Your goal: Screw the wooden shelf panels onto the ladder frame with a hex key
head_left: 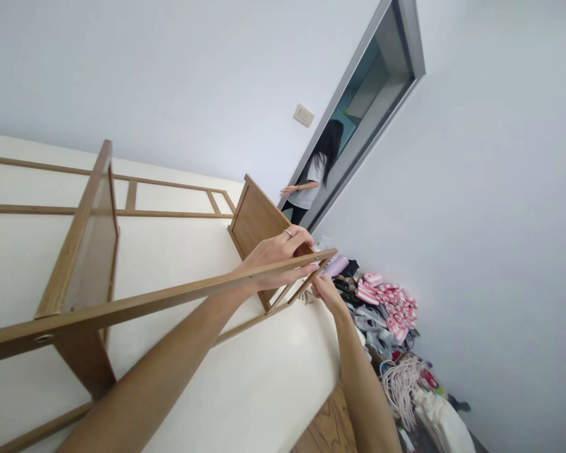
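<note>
A wooden frame of brown rails and panels (94,226) lies on its side across the left and middle of the tilted view. My left hand (278,251), with a ring on one finger, wraps its fingers round the far end of the long wooden rail (170,294) near the end panel (255,220). My right hand (324,290) sits just below the rail's tip, fingers pinched together on something too small to make out.
A white surface (179,251) lies behind the frame. A pile of clothes, pink-striped cloth and cords (387,308) lies on the floor by the wall. Another person (314,173) stands in the grey-framed doorway (382,82). A light switch (304,115) is on the wall.
</note>
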Demonstrator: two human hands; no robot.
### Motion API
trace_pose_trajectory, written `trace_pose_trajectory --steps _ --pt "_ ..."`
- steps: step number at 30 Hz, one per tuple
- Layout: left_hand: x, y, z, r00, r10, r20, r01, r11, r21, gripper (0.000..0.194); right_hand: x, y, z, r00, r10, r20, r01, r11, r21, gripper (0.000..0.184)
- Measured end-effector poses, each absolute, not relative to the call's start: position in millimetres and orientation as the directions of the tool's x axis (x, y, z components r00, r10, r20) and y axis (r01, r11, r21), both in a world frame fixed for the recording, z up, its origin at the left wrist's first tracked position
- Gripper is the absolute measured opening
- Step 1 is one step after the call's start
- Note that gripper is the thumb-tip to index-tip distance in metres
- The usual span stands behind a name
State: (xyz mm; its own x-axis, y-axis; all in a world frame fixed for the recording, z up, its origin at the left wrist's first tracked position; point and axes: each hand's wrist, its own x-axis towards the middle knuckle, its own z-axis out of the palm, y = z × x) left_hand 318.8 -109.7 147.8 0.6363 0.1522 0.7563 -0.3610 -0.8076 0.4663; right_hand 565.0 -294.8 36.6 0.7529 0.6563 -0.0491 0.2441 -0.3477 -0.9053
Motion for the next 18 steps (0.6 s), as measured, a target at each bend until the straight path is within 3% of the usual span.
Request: trace_pose_trajectory --steps 8,12,18 --pt "315.8 -111.7 151.1 0.643 0.125 0.756 -0.365 -0.818 0.446 0.029 544.0 -309.2 20.7 0.794 0.604 -0.07 -0.011 -0.102 -0.995 0.037" --pt "316.3 -112.2 151.1 0.644 0.111 0.757 -0.393 -0.8 0.452 0.019 544.4 -306.5 17.8 0.847 0.528 -0.07 -0.036 -0.074 -0.997 0.039" --pt "316.3 -110.9 149.4 0.651 0.112 0.751 -0.409 -0.782 0.47 0.02 546.3 -299.3 9.8 0.917 0.394 -0.067 -0.023 -0.114 -0.993 0.041"
